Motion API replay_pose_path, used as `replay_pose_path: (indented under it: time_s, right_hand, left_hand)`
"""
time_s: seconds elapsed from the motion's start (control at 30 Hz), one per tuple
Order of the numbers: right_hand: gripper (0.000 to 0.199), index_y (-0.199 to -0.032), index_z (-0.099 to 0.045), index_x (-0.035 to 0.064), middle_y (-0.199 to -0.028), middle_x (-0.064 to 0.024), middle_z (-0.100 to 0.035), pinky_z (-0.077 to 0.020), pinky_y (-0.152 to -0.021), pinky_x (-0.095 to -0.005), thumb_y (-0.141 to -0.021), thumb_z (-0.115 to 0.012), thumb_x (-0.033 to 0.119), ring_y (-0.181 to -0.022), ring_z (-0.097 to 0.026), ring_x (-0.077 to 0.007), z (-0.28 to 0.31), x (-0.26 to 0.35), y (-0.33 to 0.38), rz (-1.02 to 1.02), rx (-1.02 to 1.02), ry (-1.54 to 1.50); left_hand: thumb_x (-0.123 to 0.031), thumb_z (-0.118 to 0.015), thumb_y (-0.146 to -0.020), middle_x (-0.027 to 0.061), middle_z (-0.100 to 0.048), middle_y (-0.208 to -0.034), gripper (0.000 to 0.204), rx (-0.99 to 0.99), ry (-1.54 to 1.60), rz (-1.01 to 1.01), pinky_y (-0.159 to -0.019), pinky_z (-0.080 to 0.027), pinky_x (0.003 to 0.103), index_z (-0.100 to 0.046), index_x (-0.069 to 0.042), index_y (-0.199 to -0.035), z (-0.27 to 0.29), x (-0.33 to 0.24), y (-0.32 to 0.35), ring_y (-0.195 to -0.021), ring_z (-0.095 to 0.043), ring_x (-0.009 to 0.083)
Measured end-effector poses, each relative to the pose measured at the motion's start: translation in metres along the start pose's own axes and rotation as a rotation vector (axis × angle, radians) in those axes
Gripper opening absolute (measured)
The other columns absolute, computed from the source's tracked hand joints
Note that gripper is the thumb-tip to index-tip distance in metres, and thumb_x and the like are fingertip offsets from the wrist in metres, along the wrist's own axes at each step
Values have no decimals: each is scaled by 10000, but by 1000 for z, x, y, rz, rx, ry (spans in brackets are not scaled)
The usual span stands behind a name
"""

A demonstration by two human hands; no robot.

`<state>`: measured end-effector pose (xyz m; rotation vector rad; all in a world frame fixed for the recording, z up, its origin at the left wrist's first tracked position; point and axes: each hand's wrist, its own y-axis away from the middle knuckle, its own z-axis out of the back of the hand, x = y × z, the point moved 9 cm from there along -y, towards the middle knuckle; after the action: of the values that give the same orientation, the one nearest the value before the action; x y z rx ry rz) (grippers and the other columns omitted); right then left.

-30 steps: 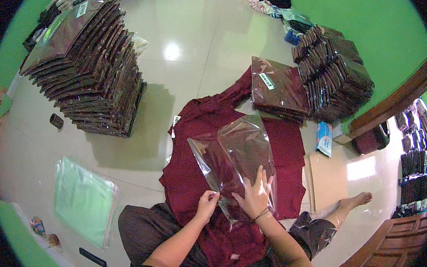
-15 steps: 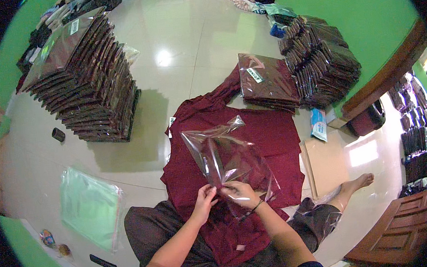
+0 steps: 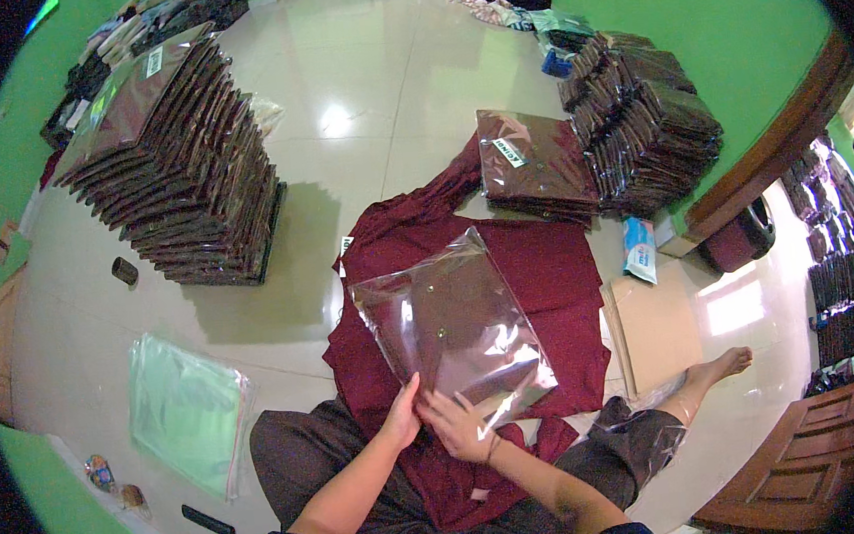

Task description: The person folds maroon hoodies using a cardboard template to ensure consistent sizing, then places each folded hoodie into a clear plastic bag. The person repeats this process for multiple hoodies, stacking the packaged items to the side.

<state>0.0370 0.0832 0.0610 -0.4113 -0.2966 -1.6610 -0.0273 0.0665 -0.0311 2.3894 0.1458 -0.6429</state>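
Observation:
A clear plastic bag (image 3: 499,347) is spread above a maroon garment (image 3: 558,277) laid out across the floor and my lap. Light glares off the plastic, and small round dots show through it. At the bag's near left corner, my left hand (image 3: 404,416) pinches the edge with its thumb up. Close beside it, my right hand (image 3: 458,427) is at the same near edge, fingers bent over the plastic and partly overlapping it. A white tag (image 3: 347,245) sticks out at the garment's left side.
A tall stack of bagged dark garments (image 3: 189,175) stands at left, with a pile of clear bags (image 3: 186,416) nearer me. On the right are a short bagged stack (image 3: 540,168), more bagged piles (image 3: 647,129), a blue-white packet (image 3: 638,248) and a cardboard sheet (image 3: 653,334).
The bag was crumpled and upright-looking, and is now opened out wide and flatter. Both hands have shifted slightly left and nearer to me, still at its near edge.

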Motion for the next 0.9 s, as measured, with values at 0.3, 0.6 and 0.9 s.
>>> replay_pose_path:
  time_s: [0.3, 0.6, 0.9]
  right_hand:
    - [72, -794, -597, 10, -730, -103, -592, -453, -606, -346, -795, -582, 81, -623, -561, -250, 77, -52, 104, -456, -761, -380]
    - [231, -942, -597, 6, -709, -95, -607, -461, -630, -320, -847, -566, 215, -621, -552, -204, -10, -186, 122, -962, -220, -586]
    - [237, -902, -595, 3, -771, -123, -649, -505, -609, -287, -851, -558, 232, -683, -647, -187, -50, -173, 149, -1136, -169, -928]
  left_hand:
    - [-265, -665, -792, 56, -616, -925, 391, -155, -663, -249, -757, -452, 292, -539, -5, -1055, -6, -82, -31, -823, -569, 141]
    - [-250, -689, -754, 112, -640, -828, 348, -333, -1193, -372, -697, -460, 304, -600, 10, -967, 20, -123, -15, -746, -593, 175]
    - [-249, -666, -768, 59, -635, -668, 234, -186, -1331, 46, -555, -455, 278, -660, -17, -739, 78, -96, -16, -605, -591, 142]
